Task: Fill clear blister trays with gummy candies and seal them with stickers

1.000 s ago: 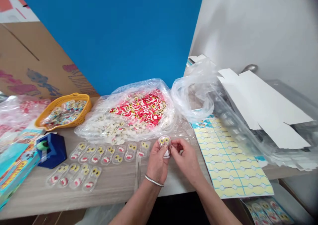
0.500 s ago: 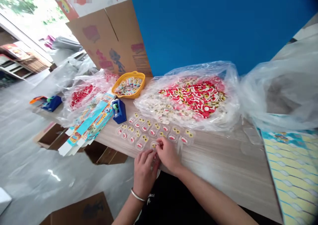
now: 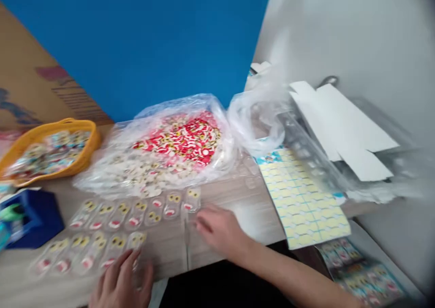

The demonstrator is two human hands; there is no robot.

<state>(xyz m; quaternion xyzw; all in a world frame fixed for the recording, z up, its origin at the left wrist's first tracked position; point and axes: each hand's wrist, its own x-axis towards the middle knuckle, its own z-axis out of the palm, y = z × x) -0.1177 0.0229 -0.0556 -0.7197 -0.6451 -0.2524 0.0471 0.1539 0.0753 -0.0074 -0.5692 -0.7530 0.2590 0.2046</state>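
Note:
The picture is blurred by motion. Two rows of clear blister packs (image 3: 136, 210) holding eye and mouth candies lie on the wooden table (image 3: 234, 199). My left hand (image 3: 122, 281) is low at the front edge, its fingertips resting on the last pack of the near row (image 3: 136, 241). My right hand (image 3: 217, 228) lies flat on the table just right of the far row, fingers apart and pointing left, nothing in it. A clear bag with a heap of red, white and yellow candies (image 3: 176, 145) sits behind the rows.
A yellow basket (image 3: 47, 145) of wrapped pieces stands at the back left, with a blue tape dispenser (image 3: 30, 217) in front of it. To the right are a yellow-and-blue sticker sheet (image 3: 302, 194), a crumpled plastic bag (image 3: 258, 117) and flat white cardboard (image 3: 340, 127).
Both hands held one blister pack together; now they are apart. A pack lies at the near row's right end under my left fingertips. The view swung left, then back right.

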